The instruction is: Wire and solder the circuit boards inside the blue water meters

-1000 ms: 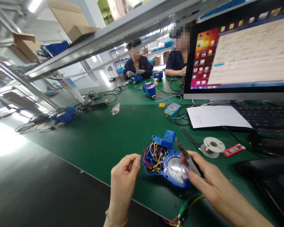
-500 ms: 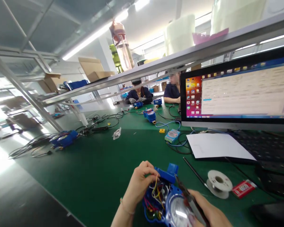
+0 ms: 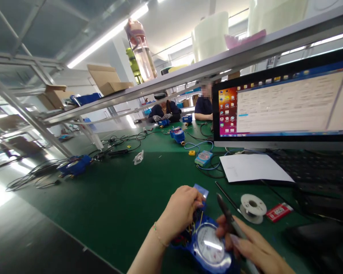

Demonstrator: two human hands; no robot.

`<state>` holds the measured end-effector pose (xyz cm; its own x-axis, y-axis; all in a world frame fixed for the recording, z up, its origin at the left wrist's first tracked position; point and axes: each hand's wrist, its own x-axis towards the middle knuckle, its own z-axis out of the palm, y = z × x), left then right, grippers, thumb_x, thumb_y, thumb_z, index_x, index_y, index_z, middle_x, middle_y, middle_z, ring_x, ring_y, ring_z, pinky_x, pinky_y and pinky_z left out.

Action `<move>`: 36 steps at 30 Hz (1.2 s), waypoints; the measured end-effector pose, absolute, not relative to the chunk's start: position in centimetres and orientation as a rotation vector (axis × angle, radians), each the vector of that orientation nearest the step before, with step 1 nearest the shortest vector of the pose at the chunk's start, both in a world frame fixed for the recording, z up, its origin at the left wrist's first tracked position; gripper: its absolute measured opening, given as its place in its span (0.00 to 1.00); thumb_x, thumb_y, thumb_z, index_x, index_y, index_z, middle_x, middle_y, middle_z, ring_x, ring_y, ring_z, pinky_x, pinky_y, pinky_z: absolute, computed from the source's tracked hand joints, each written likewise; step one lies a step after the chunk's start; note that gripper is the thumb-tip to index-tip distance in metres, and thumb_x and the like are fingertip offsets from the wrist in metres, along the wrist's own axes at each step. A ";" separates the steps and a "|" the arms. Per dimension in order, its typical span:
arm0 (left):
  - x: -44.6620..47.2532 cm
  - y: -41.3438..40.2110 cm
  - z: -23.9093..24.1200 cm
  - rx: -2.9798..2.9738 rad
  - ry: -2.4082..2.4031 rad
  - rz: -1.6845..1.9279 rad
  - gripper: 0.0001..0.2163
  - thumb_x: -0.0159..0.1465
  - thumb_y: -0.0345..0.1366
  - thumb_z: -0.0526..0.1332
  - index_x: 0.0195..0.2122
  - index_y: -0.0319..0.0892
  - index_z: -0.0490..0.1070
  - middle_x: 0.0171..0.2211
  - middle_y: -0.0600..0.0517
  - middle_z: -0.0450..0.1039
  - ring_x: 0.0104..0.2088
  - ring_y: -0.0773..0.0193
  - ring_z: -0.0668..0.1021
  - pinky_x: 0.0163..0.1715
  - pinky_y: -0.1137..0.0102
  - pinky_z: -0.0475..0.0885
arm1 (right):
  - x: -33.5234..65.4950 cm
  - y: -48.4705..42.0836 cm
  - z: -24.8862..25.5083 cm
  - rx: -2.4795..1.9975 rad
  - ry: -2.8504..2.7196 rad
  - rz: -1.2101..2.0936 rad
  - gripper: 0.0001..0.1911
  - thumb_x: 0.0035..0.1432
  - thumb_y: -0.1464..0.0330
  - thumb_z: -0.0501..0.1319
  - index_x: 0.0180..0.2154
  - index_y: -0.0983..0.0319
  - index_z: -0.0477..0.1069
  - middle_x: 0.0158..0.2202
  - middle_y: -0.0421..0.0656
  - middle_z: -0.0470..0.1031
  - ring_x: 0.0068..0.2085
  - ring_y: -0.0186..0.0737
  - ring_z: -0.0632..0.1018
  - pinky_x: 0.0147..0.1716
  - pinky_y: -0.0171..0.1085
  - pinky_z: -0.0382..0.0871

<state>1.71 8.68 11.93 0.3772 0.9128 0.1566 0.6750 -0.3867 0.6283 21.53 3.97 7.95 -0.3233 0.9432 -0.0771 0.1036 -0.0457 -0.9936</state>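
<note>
A blue water meter point(image 3: 213, 247) with a round glazed dial lies on the green bench in front of me, its wiring compartment open. Yellow and other coloured wires point(image 3: 200, 220) stick out of it, partly hidden behind my left hand point(image 3: 184, 207). The fingers of that hand are bent closed over the meter's blue cover point(image 3: 202, 191), at the far side of the compartment. In my right hand point(image 3: 247, 241), above the dial, is a slim hand tool point(image 3: 229, 215) with a dark tip and a grey handle. Its exact kind is unclear.
Right of the meter lie a solder wire spool point(image 3: 253, 209), a red packet point(image 3: 279, 212) and a black rod point(image 3: 228, 198). Beyond are white paper point(image 3: 254, 168), a monitor point(image 3: 286, 106) and a blue converter box point(image 3: 203, 158). Other meters point(image 3: 74, 166) and cables lie farther off; two people sit opposite.
My left hand has turned and moved from a yellow wire to the blue cover. The tool in my right hand has swung away from the cover, its tip pointing up. The view has shifted slightly.
</note>
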 end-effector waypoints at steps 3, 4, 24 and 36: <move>2.5 8.3 12.0 2.182 1.440 0.712 0.06 0.59 0.26 0.58 0.27 0.42 0.69 0.32 0.52 0.75 0.37 0.59 0.71 0.44 0.62 0.60 | 22.1 4.7 7.9 -1.160 -1.395 1.525 0.23 0.56 0.55 0.53 0.47 0.63 0.67 0.40 0.46 0.74 0.41 0.45 0.74 0.41 0.41 0.68; 2.5 8.3 11.8 2.141 1.442 0.753 0.06 0.59 0.26 0.59 0.27 0.42 0.70 0.31 0.52 0.75 0.37 0.60 0.72 0.44 0.61 0.60 | 22.2 5.0 7.8 -1.166 -1.405 1.513 0.24 0.56 0.54 0.53 0.48 0.63 0.66 0.40 0.46 0.73 0.41 0.45 0.74 0.42 0.41 0.68; 0.6 9.6 8.8 1.766 1.341 0.974 0.06 0.51 0.25 0.67 0.22 0.44 0.76 0.40 0.54 0.73 0.44 0.61 0.72 0.48 0.65 0.64 | 22.3 7.4 6.4 -1.195 -2.384 -0.017 0.25 0.49 0.78 0.51 0.51 0.66 0.64 0.43 0.49 0.67 0.43 0.47 0.69 0.42 0.48 0.67; 0.9 9.5 8.8 1.796 1.351 0.980 0.06 0.50 0.25 0.67 0.22 0.43 0.75 0.34 0.53 0.72 0.40 0.63 0.72 0.44 0.66 0.66 | 22.2 7.8 7.6 -1.141 -2.443 -0.166 0.23 0.49 0.78 0.50 0.48 0.67 0.67 0.40 0.50 0.68 0.40 0.48 0.70 0.38 0.47 0.68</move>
<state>0.87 9.54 8.81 0.1795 0.9693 0.1679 0.4605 -0.2337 0.8564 22.22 7.83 7.64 -0.5647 0.7015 0.4347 0.7540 0.6527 -0.0740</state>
